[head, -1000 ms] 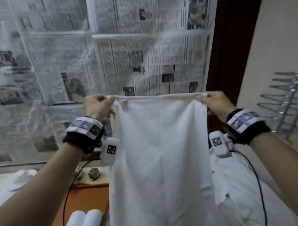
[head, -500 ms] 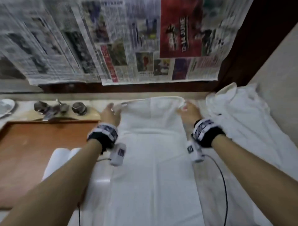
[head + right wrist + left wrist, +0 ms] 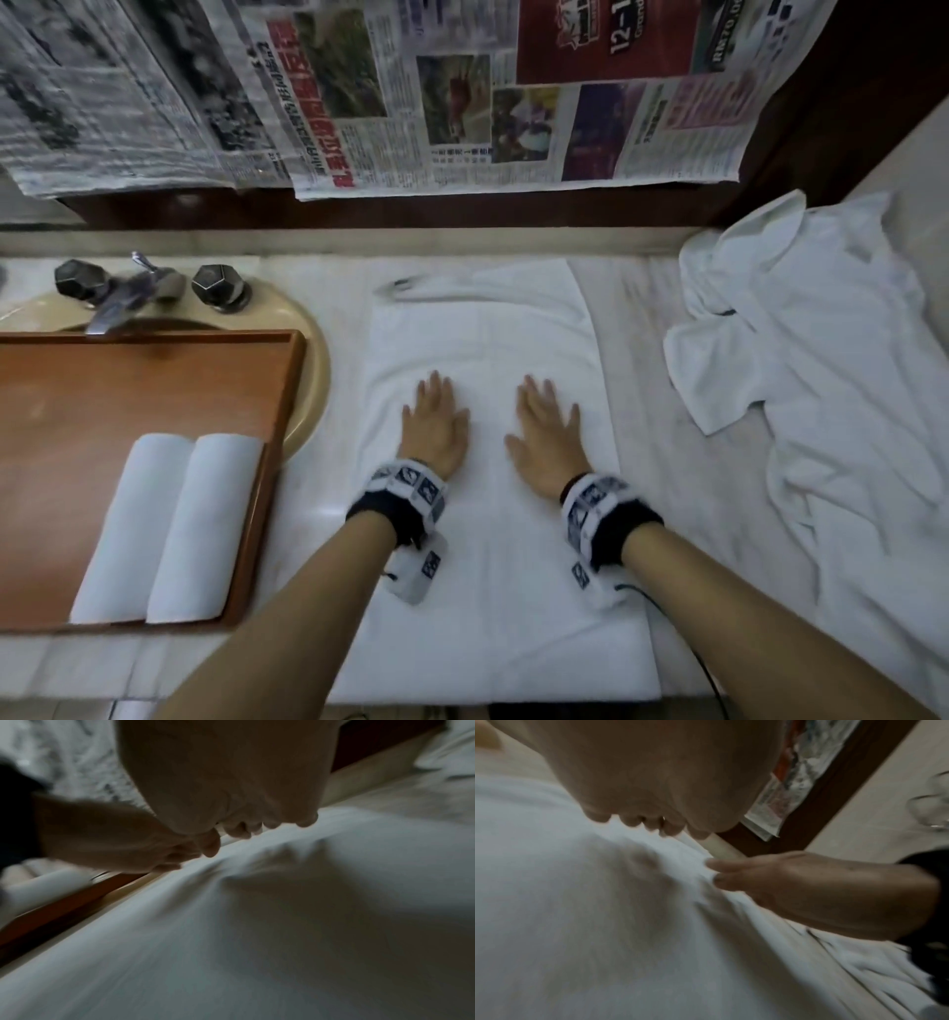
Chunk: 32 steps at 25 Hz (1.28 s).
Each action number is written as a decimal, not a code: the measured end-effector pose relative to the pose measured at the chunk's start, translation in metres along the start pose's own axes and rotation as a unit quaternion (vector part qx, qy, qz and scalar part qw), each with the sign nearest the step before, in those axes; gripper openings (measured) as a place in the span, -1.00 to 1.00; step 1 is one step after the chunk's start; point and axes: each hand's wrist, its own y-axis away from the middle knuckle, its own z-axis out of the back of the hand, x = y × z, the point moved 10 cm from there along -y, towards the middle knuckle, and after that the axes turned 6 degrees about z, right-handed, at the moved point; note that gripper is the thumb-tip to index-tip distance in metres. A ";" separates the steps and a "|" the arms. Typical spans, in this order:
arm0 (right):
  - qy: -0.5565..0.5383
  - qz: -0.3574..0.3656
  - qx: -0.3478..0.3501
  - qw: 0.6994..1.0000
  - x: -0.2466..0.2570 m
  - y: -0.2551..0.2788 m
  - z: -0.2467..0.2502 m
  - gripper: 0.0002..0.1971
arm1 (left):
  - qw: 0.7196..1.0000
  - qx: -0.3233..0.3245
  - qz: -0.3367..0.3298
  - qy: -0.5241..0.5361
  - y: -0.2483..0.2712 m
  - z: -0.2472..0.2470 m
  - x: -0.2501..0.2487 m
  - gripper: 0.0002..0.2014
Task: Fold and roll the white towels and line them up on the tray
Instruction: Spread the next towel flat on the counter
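My left hand and right hand both lie palm down on the spread towel, fingers straight and slightly apart, gripping nothing, only pressing the cloth flat. Taking that towel as the landmark: it lies on the worktop with its long axis running from my body toward the back wall, and both hands sit around its middle, side by side, the left nearer its left edge and the right nearer its right, so neither has an advantage. Cloth lies beyond the fingertips as well as back under my wrists. I judge this to be smoothing before a fold, which will turn on that long axis. Left of the towel sits the wooden tray, with two rolled towels lying side by side in its near right corner. Right of the towel lies a heap of unfolded towels. Newspaper hangs beyond its far end.
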 end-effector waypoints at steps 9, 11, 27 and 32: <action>0.022 -0.132 0.001 0.991 -0.057 0.078 -0.024 -0.29 | 0.995 -0.035 0.074 -0.061 0.060 -0.006 0.081 -0.35; 0.055 0.026 0.031 0.998 0.011 0.083 -0.060 -0.33 | 0.997 0.019 -0.056 -0.047 0.087 -0.053 0.025 -0.37; 0.029 -0.180 0.010 0.983 -0.050 0.162 -0.087 -0.33 | 0.997 -0.044 0.052 -0.040 0.139 -0.045 0.131 -0.33; 0.091 0.051 -0.006 0.995 0.067 0.148 -0.128 -0.21 | 0.994 -0.042 -0.084 -0.053 0.166 -0.107 0.036 -0.39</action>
